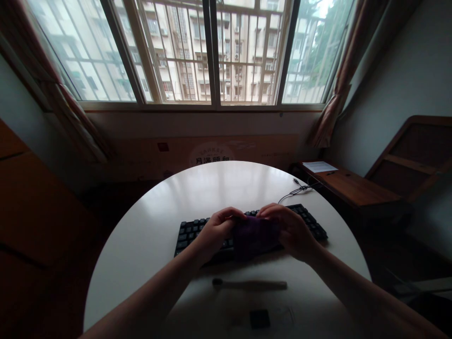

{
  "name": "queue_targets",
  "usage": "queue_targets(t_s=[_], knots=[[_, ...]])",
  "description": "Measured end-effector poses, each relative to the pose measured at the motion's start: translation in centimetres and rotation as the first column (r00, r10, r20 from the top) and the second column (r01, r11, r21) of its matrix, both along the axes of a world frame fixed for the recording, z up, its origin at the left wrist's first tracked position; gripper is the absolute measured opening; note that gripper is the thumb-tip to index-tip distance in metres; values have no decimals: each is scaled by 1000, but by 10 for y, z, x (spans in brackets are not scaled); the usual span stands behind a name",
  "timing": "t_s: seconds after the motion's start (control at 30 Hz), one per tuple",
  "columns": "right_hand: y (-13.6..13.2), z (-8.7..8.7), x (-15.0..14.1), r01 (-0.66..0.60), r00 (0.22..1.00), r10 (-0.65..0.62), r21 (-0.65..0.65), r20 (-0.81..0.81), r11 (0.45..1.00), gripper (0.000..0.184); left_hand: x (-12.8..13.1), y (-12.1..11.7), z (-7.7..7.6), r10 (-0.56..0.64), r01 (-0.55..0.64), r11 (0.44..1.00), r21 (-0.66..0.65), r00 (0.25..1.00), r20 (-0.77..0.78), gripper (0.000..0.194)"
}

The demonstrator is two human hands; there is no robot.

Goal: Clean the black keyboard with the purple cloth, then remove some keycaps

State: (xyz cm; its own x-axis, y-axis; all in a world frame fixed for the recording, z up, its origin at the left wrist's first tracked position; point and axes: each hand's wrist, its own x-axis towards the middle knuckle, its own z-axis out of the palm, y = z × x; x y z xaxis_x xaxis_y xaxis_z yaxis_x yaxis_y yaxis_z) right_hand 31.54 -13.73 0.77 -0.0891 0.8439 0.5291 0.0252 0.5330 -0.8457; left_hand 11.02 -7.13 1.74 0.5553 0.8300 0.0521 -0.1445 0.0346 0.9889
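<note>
A dark purple cloth [256, 235] hangs between my two hands, over the middle of a black keyboard [192, 235]. My left hand [223, 226] pinches the cloth's upper left corner. Its upper right part is gripped by my right hand [291, 230], thumb and fingers closed on it. The keyboard lies flat on the white round table [141, 254], its middle keys hidden by the cloth and hands. Nearer to me, a brush with a long pale handle [250, 285] lies crosswise.
A small dark square thing [259, 318] lies by the table's near edge, beside a faint clear item I cannot make out. The keyboard's black cable [298, 189] is bundled at the back right. Beyond stands a wooden side table [356, 188] with a paper sheet [319, 166].
</note>
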Motion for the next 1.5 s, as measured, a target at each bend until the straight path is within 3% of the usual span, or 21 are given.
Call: queue_targets(t_s=[0.13,0.33,0.47,0.7,0.87,1.03,1.2,1.37,1.5], knots=[[6,-3,-4,-12,992,-5,-140,-123,990,33,-2,2,1,26,-26,994,105,1000,0,18],[11,-4,-3,-23,991,-13,-258,-135,966,23,-2,2,4,166,-145,947,288,985,-53,18],[15,-5,2,-28,982,-29,-296,-188,955,24,-3,5,3,191,-178,946,269,981,-21,13],[17,-5,2,-195,916,11,-423,-400,885,27,-7,10,6,284,-290,941,174,957,59,14],[17,-7,1,-174,911,-3,-393,-412,903,27,-9,11,9,269,-279,945,168,960,79,15],[17,-8,9,-1,950,-76,-250,-301,968,10,-14,10,15,219,-238,942,239,970,104,15],[14,-3,7,78,959,-130,-207,-251,975,7,-17,5,22,243,-245,874,419,968,61,6],[10,1,-1,-27,937,-88,-322,-338,946,9,-18,0,26,295,-244,761,601,955,14,8],[7,4,-1,-140,889,-54,-383,-454,913,12,-17,-3,28,274,-243,740,627,961,49,10]])
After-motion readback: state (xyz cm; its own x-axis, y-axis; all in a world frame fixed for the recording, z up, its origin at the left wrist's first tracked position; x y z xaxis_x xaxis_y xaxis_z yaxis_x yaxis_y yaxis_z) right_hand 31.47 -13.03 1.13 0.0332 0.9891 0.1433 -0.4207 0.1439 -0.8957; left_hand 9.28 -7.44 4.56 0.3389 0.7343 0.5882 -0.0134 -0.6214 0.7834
